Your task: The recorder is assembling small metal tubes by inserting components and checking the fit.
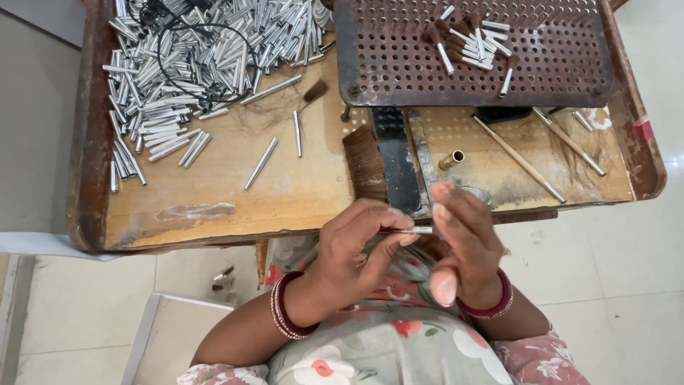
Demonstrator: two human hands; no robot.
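Observation:
My left hand (360, 246) pinches a thin silver metal tube (415, 230) between thumb and fingers, held level just below the table's front edge. My right hand (463, 246) is raised beside it, fingers together and pointing up, fingertips touching the tube's right end. Both wrists wear dark red bangles. A brown bristle bundle (365, 164) and a black comb-like tool (395, 160) lie on the wooden table (214, 192) just above my hands.
A big heap of silver tubes (178, 64) with a black wire loop fills the table's far left. A rusty perforated metal plate (556, 57) holds several bristle-tipped tubes. A brass ferrule (451, 160) and thin wooden sticks (519, 158) lie at the right.

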